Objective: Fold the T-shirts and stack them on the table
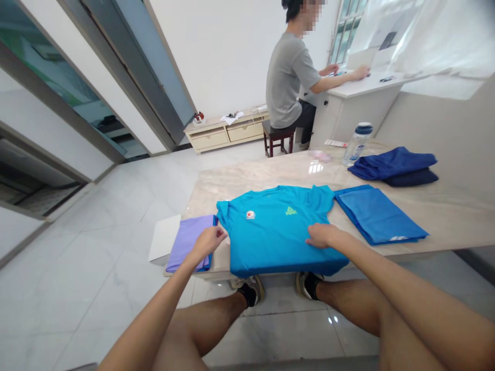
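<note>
— Since the turquoise T-shirt (266, 239) lies spread between the left hand (209, 240) and the right hand (322, 236), is either gripping it?
— I can't tell. The left hand curls its fingers just beside the shirt's edge; whether they meet or catch cloth is unclear. The right hand curls over the shirt's front, and I can't make out a pinch there either.
— What's around them?
— Beneath the shirt, a pale table (228, 180). Beside the left wrist, folded purple cloth (185, 237), with a white box (163, 237) outside it. Right of the right hand, a folded blue garment (381, 211); beyond that, dark blue clothing (394, 162) and a bottle (356, 145).
— Farther off?
— Ahead of the right hand, past the table, a person in grey (285, 82) sits on a stool (277, 135).
</note>
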Motion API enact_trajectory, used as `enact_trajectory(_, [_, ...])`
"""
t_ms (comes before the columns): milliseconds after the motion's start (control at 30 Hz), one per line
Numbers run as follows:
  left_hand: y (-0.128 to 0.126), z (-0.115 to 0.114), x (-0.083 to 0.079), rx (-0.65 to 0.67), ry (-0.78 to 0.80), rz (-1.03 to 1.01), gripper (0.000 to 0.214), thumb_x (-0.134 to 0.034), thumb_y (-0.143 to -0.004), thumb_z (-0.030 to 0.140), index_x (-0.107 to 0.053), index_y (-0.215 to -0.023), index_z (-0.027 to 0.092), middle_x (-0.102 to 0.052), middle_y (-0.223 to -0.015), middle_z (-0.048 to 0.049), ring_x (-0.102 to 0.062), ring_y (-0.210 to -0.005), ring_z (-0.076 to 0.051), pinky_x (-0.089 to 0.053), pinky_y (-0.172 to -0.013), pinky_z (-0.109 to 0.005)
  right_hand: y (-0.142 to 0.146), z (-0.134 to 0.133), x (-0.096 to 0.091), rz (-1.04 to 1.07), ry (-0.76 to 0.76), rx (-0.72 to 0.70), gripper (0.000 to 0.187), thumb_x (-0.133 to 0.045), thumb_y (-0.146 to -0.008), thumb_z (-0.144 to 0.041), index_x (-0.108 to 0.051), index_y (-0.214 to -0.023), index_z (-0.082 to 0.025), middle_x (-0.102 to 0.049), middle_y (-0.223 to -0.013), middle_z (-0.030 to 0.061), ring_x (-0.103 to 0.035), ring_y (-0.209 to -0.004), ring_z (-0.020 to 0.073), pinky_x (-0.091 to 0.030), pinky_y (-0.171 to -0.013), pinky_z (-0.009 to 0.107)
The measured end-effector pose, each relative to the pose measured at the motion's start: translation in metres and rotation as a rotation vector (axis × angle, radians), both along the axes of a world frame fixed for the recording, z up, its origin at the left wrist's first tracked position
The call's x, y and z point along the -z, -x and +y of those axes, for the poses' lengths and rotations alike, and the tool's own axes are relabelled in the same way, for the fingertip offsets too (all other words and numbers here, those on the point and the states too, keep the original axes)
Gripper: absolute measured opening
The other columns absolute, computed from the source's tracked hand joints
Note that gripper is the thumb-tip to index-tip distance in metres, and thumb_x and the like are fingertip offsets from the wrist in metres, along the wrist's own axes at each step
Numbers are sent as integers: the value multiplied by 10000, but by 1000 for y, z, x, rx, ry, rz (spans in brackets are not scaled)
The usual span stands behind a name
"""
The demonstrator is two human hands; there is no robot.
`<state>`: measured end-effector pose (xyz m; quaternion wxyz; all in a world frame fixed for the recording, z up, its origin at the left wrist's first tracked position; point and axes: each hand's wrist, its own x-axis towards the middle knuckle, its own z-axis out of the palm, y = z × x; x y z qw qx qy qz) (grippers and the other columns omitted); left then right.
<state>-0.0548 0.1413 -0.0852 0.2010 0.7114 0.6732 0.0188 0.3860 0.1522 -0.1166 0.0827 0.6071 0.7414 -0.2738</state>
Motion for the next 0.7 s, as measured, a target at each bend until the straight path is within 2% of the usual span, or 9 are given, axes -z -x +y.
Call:
enact_trajectory(67, [13, 33, -11, -44, -100, 5, 265, -592, -1026, 337, -798, -1079, 180, -841, -1113, -119, -767, -1051, -277, -534, -903, -325, 8, 2, -10, -70, -8, -77, 347, -720, -979, -469, -821, -1110, -163, -804, -1190, 248, -772, -1130, 439, -608, -977, 527])
enact_trajectory(167, [27, 86, -21, -85, -139, 46, 291, -559, -1046, 289, -772, -1188, 149, -818, -1219, -150, -749, -1142, -269, -535, -983, -321, 21, 1, -26, -79, -55, -147, 417, -589, -1061, -490, -793, -1242, -174, -790, -1245, 251, -768, -1177, 412, -605, -945, 465])
enact_trajectory(267, [31, 131, -19, -100, -111, 96, 308, -603, -1029, 274, -749, -1244, 109, -801, -1258, -184, -750, -1163, -271, -545, -980, -312, 31, -4, -36, -64, -106, -155, 393, -600, -1057, -469, -782, -1280, -202, -793, -1214, 256, -781, -1147, 424, -612, -899, 471])
enact_trajectory(333, [31, 153, -12, -81, -67, 117, 372, -682, -996, 313, -734, -1298, 102, -793, -1289, -187, -757, -1154, -267, -558, -960, -299, 36, -10, -40, -31, -116, -159, 380, -629, -1039, -456, -787, -1281, -210, -793, -1200, 263, -786, -1127, 441, -614, -893, 491])
enact_trajectory(400, [30, 168, -5, -52, -21, 142, 479, -759, -953, 373, -721, -1354, 115, -789, -1313, -176, -756, -1162, -271, -562, -974, -299, 40, -15, -46, -3, -103, -188, 376, -644, -1026, -455, -788, -1285, -223, -795, -1199, 255, -791, -1108, 441, -615, -888, 495])
enact_trajectory(467, [31, 177, 2, -37, 11, 188, 523, -803, -914, 414, -735, -1362, 153, -787, -1319, -158, -731, -1226, -305, -546, -1046, -346, 45, -21, -54, 7, -90, -218, 370, -651, -1022, -453, -787, -1287, -233, -803, -1185, 237, -800, -1086, 425, -618, -877, 478])
enact_trajectory(600, [38, 183, 5, -39, 31, 314, 285, -782, -900, 398, -829, -1139, 249, -742, -1400, -123, -587, -1418, -419, -463, -1172, -536, 58, -30, -75, 56, -161, -277, 370, -602, -1056, -371, -767, -1321, -172, -810, -1182, 224, -808, -1083, 403, -629, -868, 455])
enact_trajectory(700, [41, 178, 2, -14, 31, 368, 203, -720, -940, 366, -824, -1087, 270, -716, -1454, -91, -555, -1452, -397, -430, -1200, -562, 69, -36, -86, 99, -196, -276, 346, -604, -1058, -306, -773, -1332, -180, -812, -1182, 230, -814, -1062, 399, -636, -870, 456])
